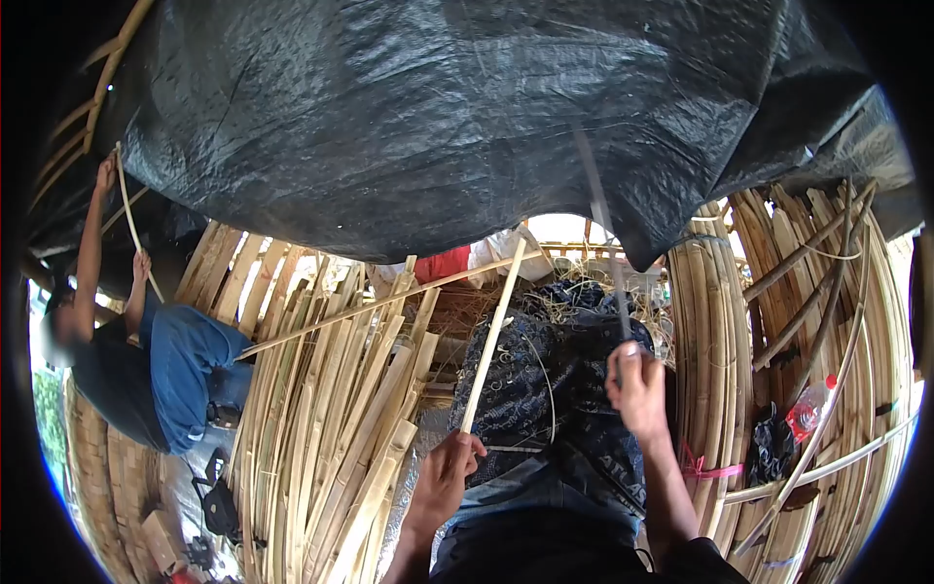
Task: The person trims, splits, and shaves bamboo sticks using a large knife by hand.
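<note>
My left hand (449, 475) is closed around the lower end of a pale, narrow bamboo strip (494, 336), which slants upward and away from me. My right hand (637, 389) grips a long knife (617, 258) whose grey blade points up and is smeared by motion. Strip and blade stand apart, with my legs in dark patterned cloth (574, 389) beneath them. A thin curled shaving (545, 380) lies across the cloth. The knife's handle is mostly hidden in my fist.
Split bamboo slats (321, 419) lie stacked at left, and tied bamboo bundles (705, 331) stand at right. A black tarp (438, 117) hangs low overhead. Another person (185, 380) sits at far left holding a thin strip (128, 209). Shavings (584, 282) litter the ground ahead.
</note>
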`<action>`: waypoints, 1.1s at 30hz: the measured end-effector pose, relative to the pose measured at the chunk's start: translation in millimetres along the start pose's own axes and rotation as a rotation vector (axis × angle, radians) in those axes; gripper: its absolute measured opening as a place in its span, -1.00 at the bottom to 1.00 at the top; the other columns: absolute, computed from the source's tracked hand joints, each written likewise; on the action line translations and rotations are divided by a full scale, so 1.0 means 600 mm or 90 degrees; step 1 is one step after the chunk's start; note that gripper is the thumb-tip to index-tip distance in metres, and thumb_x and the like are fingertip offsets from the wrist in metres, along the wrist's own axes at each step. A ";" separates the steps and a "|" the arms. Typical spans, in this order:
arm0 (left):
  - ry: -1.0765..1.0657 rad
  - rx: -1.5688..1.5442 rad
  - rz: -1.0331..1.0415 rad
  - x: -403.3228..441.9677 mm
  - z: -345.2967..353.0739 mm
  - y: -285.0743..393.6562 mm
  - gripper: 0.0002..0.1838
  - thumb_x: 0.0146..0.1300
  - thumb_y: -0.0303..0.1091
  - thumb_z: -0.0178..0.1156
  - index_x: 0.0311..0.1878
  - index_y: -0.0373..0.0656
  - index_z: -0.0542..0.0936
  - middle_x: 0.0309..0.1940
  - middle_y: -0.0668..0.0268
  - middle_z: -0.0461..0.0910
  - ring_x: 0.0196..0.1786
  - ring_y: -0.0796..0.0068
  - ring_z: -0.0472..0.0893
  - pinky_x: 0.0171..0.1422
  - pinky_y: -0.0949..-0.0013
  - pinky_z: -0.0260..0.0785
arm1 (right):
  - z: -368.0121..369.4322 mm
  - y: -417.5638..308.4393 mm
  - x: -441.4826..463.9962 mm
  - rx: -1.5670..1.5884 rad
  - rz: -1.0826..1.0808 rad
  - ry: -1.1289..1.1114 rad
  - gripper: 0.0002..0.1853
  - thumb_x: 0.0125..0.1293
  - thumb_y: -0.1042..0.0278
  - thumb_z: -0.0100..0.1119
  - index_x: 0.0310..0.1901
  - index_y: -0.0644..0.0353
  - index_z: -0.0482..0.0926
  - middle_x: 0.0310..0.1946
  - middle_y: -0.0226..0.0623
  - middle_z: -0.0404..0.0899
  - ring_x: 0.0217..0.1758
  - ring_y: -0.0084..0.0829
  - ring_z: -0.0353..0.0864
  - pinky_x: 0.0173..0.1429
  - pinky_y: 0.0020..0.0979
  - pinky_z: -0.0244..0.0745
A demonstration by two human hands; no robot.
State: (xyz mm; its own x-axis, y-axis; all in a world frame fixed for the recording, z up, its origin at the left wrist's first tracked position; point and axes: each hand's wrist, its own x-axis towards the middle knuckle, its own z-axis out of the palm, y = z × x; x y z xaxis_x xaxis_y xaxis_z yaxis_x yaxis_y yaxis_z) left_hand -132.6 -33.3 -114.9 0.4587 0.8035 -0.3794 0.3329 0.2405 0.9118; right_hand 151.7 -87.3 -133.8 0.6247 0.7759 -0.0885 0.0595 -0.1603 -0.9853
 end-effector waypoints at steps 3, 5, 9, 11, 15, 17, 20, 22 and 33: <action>0.001 -0.085 -0.066 0.009 0.007 -0.002 -0.51 0.69 0.00 -0.08 -0.22 -0.23 0.56 -0.56 0.51 0.27 -0.50 0.69 0.22 -0.42 0.48 0.09 | 0.034 0.036 -0.019 -0.115 -0.062 -0.047 -0.54 0.53 0.00 0.12 -0.35 0.29 0.59 -0.71 -0.29 0.41 -0.67 -0.47 0.36 -0.51 -0.28 0.30; -0.084 -0.251 -0.135 0.014 0.009 -0.008 -0.54 0.67 0.04 -0.05 -0.18 -0.17 0.55 -0.54 0.54 0.29 -0.51 0.73 0.24 -0.43 0.51 0.13 | 0.047 0.005 -0.039 -0.236 -0.106 -0.079 -0.56 0.43 -0.04 0.26 -0.28 0.29 0.64 -0.68 -0.11 0.52 -0.61 -0.15 0.63 -0.42 -0.21 0.49; -0.117 -0.287 -0.130 0.017 0.020 -0.003 -0.56 0.62 0.10 0.02 -0.20 -0.10 0.48 -0.42 0.52 0.34 -0.48 0.74 0.28 -0.39 0.54 0.18 | 0.060 0.022 -0.056 -0.274 -0.211 -0.159 -0.53 0.35 -0.11 0.36 -0.20 0.24 0.64 -0.65 -0.07 0.59 -0.52 -0.05 0.72 -0.39 -0.17 0.56; -0.160 -0.338 -0.133 0.020 0.014 -0.016 -0.62 0.61 0.06 0.06 -0.15 -0.08 0.48 -0.39 0.51 0.37 -0.50 0.72 0.29 -0.39 0.54 0.17 | 0.069 0.017 -0.061 -0.292 -0.314 -0.195 -0.55 0.29 -0.07 0.42 -0.20 0.23 0.62 -0.60 -0.15 0.60 -0.51 -0.09 0.72 -0.37 -0.22 0.57; -0.210 -0.407 -0.169 0.022 0.015 -0.021 -0.72 0.61 -0.06 0.11 -0.13 -0.07 0.49 -0.44 0.53 0.34 -0.55 0.76 0.25 -0.46 0.61 0.09 | 0.079 0.024 -0.074 -0.418 -0.338 -0.250 -0.49 0.27 -0.19 0.43 -0.21 0.19 0.60 -0.60 -0.25 0.61 -0.52 -0.17 0.72 -0.41 -0.21 0.55; -0.196 -0.476 -0.196 0.022 0.013 -0.024 -0.74 0.61 -0.09 0.11 -0.08 -0.10 0.51 -0.46 0.54 0.33 -0.56 0.78 0.21 -0.50 0.60 0.05 | 0.082 0.036 -0.074 -0.410 -0.336 -0.262 -0.46 0.28 -0.25 0.40 -0.21 0.17 0.60 -0.63 -0.28 0.58 -0.55 -0.19 0.71 -0.44 -0.22 0.52; -0.217 -0.504 -0.178 0.024 0.010 -0.046 -0.74 0.62 -0.13 0.11 -0.06 -0.14 0.52 -0.48 0.52 0.34 -0.57 0.77 0.18 -0.52 0.59 -0.01 | 0.081 0.034 -0.068 -0.417 -0.372 -0.255 -0.38 0.33 -0.37 0.29 -0.23 0.18 0.60 -0.73 -0.25 0.54 -0.67 -0.22 0.66 -0.58 -0.24 0.48; -0.204 -0.502 -0.199 0.021 0.014 -0.029 -0.78 0.62 -0.17 0.10 -0.06 -0.14 0.52 -0.49 0.50 0.34 -0.56 0.76 0.18 -0.51 0.58 0.00 | 0.078 0.031 -0.069 -0.459 -0.375 -0.263 -0.37 0.32 -0.40 0.28 -0.28 0.16 0.59 -0.69 -0.29 0.58 -0.66 -0.26 0.67 -0.59 -0.26 0.48; -0.109 -0.376 -0.179 -0.007 0.040 -0.018 -0.78 0.63 -0.19 0.09 -0.05 -0.15 0.52 -0.51 0.47 0.35 -0.58 0.78 0.15 -0.55 0.57 -0.05 | 0.068 0.045 -0.055 -0.481 -0.560 -0.193 -0.34 0.22 -0.46 0.33 -0.42 0.11 0.53 -0.64 -0.43 0.54 -0.62 -0.37 0.66 -0.52 -0.38 0.50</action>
State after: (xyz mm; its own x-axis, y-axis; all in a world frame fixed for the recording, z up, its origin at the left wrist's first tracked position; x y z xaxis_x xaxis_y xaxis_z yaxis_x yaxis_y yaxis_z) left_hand -118.5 -52.0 -127.0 0.5611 0.5805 -0.5901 -0.0250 0.7245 0.6888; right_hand 100.7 -92.6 -163.4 -0.0623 0.8952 0.4413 0.8801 0.2578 -0.3988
